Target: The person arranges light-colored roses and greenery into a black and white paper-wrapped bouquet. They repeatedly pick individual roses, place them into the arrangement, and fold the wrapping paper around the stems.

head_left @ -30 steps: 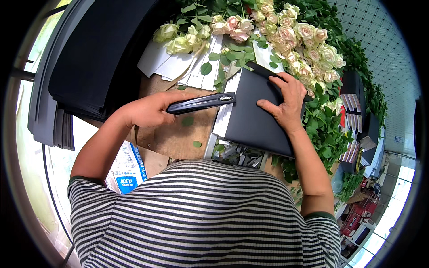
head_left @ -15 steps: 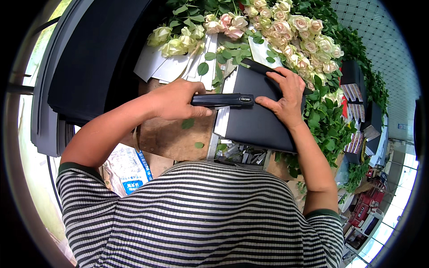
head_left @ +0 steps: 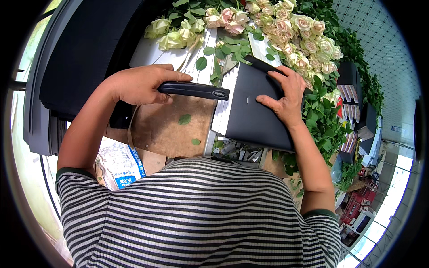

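Observation:
My left hand [head_left: 140,85] is closed round the rear of a black stapler [head_left: 194,90]. The stapler's front end sits over the white edge of a black folded sheet [head_left: 263,120]. On the sheet's dark face a small metal staple [head_left: 248,100] shows. My right hand [head_left: 286,96] holds the folded sheet, thumb pressed on its face and fingers bent over the raised black flap [head_left: 259,64] at its far edge. White layers [head_left: 227,98] stick out along the sheet's left side. What lies inside the fold is hidden.
Cream and pink roses [head_left: 304,40] with green leaves [head_left: 319,120] lie beyond and right of the sheet. A tall stack of black sheets [head_left: 89,58] stands at left. Brown board [head_left: 172,125] covers the near table; small metal pieces [head_left: 241,152] lie by its edge.
My left hand has drawn the stapler left, off the middle of the black sheet, uncovering the staple. My right hand has stayed nearly in place.

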`<state>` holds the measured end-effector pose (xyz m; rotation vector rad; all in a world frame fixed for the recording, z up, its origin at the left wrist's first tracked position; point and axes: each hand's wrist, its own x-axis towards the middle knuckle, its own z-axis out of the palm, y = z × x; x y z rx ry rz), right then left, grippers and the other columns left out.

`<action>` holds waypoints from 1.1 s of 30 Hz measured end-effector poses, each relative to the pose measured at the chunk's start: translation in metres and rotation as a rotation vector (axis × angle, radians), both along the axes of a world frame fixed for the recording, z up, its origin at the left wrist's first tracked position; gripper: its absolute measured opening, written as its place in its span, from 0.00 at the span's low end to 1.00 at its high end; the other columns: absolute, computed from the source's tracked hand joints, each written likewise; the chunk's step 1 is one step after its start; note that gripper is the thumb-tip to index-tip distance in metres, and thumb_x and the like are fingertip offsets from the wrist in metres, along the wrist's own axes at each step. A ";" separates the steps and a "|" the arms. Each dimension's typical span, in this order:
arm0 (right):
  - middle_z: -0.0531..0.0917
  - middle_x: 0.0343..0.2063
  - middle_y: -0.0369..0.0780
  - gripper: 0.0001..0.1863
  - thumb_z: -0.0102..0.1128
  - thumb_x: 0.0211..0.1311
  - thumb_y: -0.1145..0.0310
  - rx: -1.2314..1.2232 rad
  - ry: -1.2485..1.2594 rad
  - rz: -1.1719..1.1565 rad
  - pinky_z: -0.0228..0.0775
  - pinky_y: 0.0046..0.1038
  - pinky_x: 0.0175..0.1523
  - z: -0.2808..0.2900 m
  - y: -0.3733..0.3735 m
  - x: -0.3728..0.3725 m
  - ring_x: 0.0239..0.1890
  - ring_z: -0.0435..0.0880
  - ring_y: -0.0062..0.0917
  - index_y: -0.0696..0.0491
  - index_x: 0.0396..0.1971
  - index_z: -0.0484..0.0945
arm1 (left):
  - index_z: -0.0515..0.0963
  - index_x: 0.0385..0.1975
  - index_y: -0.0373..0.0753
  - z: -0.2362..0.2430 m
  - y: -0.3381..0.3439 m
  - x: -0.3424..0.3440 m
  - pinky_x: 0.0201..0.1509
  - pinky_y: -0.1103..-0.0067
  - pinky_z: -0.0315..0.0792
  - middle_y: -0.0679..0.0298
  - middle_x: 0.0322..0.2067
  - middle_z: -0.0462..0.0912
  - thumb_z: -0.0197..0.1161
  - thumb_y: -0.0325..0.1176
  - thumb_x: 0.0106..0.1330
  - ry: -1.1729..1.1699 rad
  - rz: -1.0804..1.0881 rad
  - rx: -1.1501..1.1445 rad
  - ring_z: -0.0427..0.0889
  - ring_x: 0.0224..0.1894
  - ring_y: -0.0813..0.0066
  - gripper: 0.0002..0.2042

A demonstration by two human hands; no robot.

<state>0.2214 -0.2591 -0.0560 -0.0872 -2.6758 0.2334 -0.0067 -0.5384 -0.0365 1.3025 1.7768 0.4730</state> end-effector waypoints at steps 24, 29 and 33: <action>0.76 0.48 0.38 0.33 0.74 0.36 0.45 0.005 -0.013 -0.013 0.52 0.36 0.60 0.001 -0.002 0.001 0.51 0.73 0.33 0.49 0.43 0.80 | 0.74 0.38 0.36 -0.071 0.069 -0.004 0.43 0.69 0.76 0.58 0.35 0.76 0.68 0.35 0.46 0.853 0.133 0.507 0.77 0.43 0.59 0.19; 0.76 0.48 0.38 0.33 0.75 0.36 0.45 0.014 -0.004 -0.011 0.52 0.36 0.60 -0.002 0.000 0.000 0.51 0.74 0.33 0.49 0.43 0.80 | 0.73 0.35 0.38 -0.065 0.069 -0.002 0.42 0.69 0.76 0.58 0.34 0.76 0.67 0.33 0.47 0.844 0.163 0.422 0.77 0.42 0.59 0.16; 0.76 0.48 0.38 0.33 0.75 0.36 0.45 0.024 -0.005 -0.013 0.53 0.36 0.60 -0.002 0.001 0.000 0.51 0.74 0.33 0.48 0.43 0.80 | 0.74 0.37 0.40 -0.075 0.059 0.013 0.43 0.67 0.76 0.58 0.39 0.76 0.64 0.30 0.49 0.896 0.198 0.468 0.77 0.46 0.59 0.14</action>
